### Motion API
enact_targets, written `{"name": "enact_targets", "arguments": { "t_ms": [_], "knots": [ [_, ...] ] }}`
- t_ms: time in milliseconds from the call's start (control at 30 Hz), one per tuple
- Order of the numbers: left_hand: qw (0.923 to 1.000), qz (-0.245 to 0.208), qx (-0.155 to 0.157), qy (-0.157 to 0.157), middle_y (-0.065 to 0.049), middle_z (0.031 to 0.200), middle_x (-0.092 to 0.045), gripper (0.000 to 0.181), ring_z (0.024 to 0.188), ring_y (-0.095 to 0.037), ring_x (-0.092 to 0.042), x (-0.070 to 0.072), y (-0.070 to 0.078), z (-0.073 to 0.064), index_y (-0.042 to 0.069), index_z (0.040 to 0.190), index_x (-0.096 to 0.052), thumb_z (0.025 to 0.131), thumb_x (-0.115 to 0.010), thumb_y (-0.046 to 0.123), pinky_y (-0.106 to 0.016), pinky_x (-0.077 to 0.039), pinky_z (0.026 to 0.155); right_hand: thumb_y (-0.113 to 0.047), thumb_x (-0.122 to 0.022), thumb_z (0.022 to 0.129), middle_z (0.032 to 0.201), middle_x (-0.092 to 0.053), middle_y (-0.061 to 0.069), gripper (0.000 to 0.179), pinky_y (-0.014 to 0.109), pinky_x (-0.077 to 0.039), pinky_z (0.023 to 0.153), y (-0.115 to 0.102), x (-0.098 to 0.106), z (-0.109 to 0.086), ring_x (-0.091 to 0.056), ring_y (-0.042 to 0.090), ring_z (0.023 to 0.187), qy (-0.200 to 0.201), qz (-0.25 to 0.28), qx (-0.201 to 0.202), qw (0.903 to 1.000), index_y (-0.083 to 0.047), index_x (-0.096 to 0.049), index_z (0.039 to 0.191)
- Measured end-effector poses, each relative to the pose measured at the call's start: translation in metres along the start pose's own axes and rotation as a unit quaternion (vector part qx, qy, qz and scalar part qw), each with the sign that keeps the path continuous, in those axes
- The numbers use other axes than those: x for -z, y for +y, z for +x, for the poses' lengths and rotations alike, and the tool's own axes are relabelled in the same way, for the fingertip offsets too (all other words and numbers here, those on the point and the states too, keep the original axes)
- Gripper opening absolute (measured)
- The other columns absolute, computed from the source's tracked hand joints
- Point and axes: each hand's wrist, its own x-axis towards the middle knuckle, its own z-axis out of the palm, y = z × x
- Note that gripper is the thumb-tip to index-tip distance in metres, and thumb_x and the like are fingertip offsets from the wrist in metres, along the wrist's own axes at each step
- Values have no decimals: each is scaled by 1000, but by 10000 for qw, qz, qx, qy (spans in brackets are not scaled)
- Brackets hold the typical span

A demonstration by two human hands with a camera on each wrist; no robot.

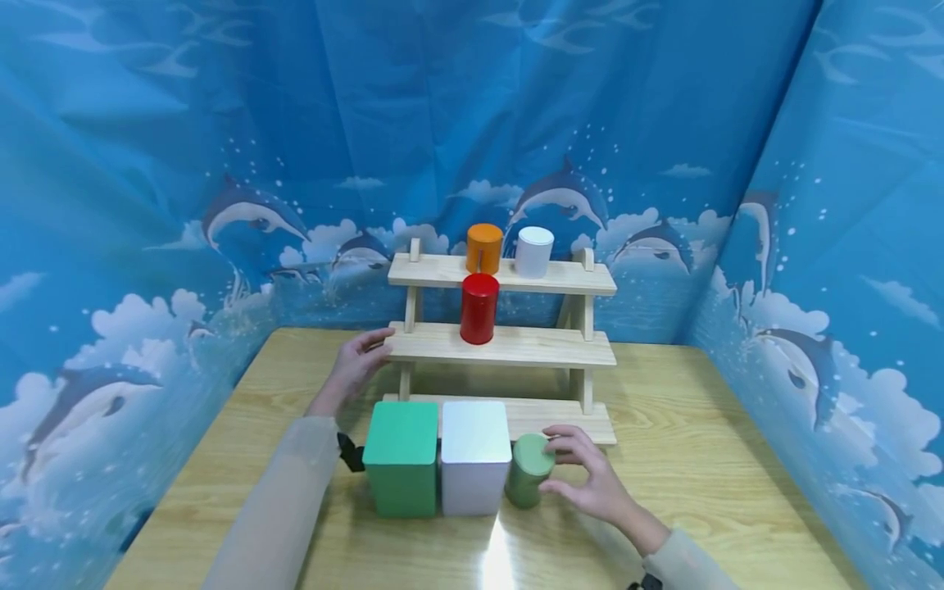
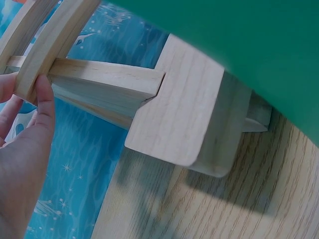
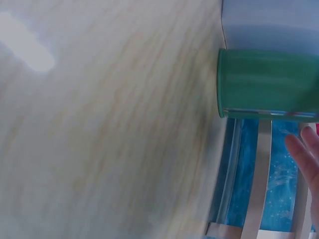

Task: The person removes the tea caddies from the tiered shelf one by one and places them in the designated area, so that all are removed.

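Observation:
At its left end, the middle board of a wooden three-tier display shelf [image 1: 546,347] is pinched between the thumb and fingers of my left hand [image 1: 356,365]. The left wrist view shows that grip on the board end [image 2: 31,82]. Beside a small green cylindrical canister [image 1: 527,475], my right hand [image 1: 586,475] is spread, fingertips near or at its lid; contact cannot be told. In the right wrist view the fingers [image 3: 301,154] appear apart from the canister [image 3: 269,84]. The canister stands right of a white box [image 1: 475,467], which is next to a green box [image 1: 401,467].
An orange canister [image 1: 483,246] and a white canister [image 1: 533,252] stand on the top tier. A red canister [image 1: 478,310] is on the middle tier. Both boxes partly hide the bottom tier [image 1: 568,418]. Blue dolphin-print curtains [image 1: 442,123] surround the wooden table [image 1: 678,459].

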Motion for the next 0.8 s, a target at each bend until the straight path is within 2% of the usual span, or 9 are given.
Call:
{"name": "enact_targets", "arguments": {
  "t_ms": [200,400,533,800],
  "knots": [
    [9999,-111,-50,-43,-14,135,-42,44,111,-17,-52,0,1,0,0,134,-45,92,-58,11,-25,-48,90,15,-78,56,108,-47,38,54,41,-56,69,4,8,2,-56,33,97,105,142,101,9998,16,-53,103],
    [9999,46,-84,-102,-15,137,-41,46,110,-16,-52,0,1,0,0,135,-44,93,-58,13,-24,-49,89,21,-75,50,104,-50,37,56,48,-55,67,5,16,7,-55,37,97,345,90,226,9991,18,-53,102],
    [9999,5,-80,-101,-15,137,-41,46,109,-15,-52,1,-1,0,1,134,-45,92,-59,14,-24,-49,88,20,-74,55,104,-50,38,52,48,-55,66,4,19,12,-54,36,99,391,-18,221,9990,19,-53,102],
    [9997,-123,-151,-122,-17,138,-40,48,108,-14,-54,2,-3,0,-1,135,-44,92,-59,13,-24,-49,89,23,-66,65,104,-54,33,41,45,-56,63,4,22,22,-56,35,94,588,-524,231,9966,8,-59,103]
  ]
}}
